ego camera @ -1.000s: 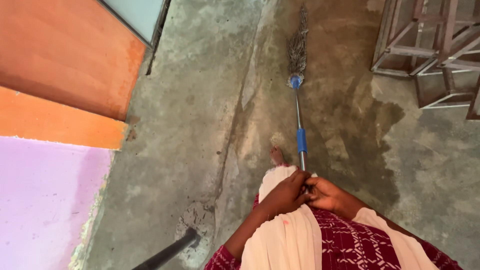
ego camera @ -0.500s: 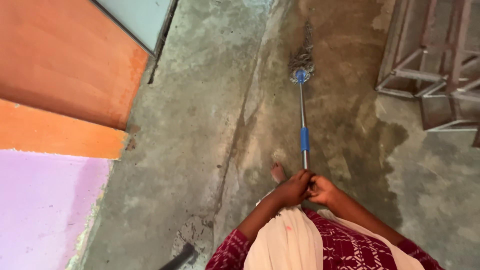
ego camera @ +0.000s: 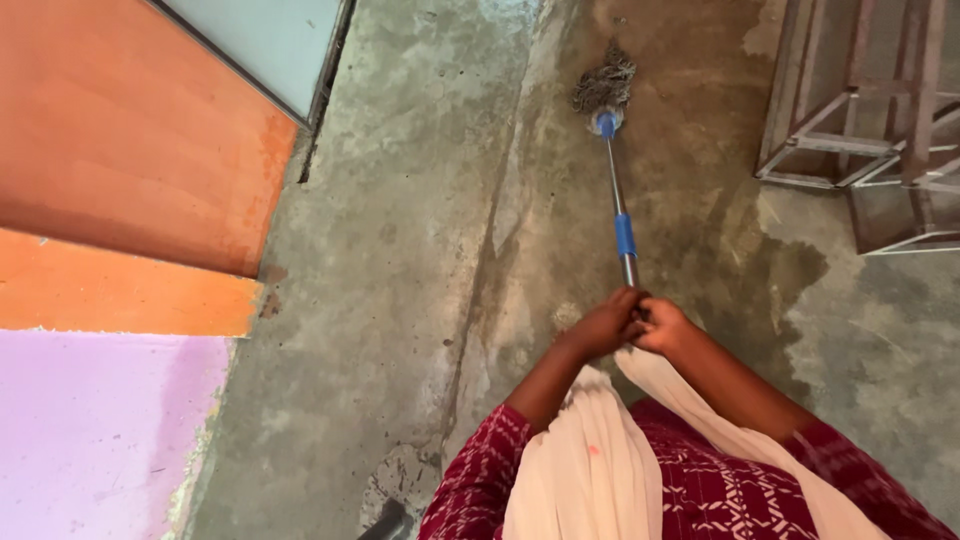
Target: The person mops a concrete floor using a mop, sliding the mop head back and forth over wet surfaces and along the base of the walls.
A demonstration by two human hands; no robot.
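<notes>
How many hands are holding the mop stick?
2. The left hand and the right hand sit side by side, gripping the near end of the mop stick.

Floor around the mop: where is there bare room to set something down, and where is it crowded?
Bare concrete floor lies between the orange wall and the mop. Crowded at the metal frames on the right, with a wet patch beside them.

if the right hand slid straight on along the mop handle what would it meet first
Probably the blue sleeve on the mop handle, just ahead of the right hand; beyond it sits the mop head.
</notes>
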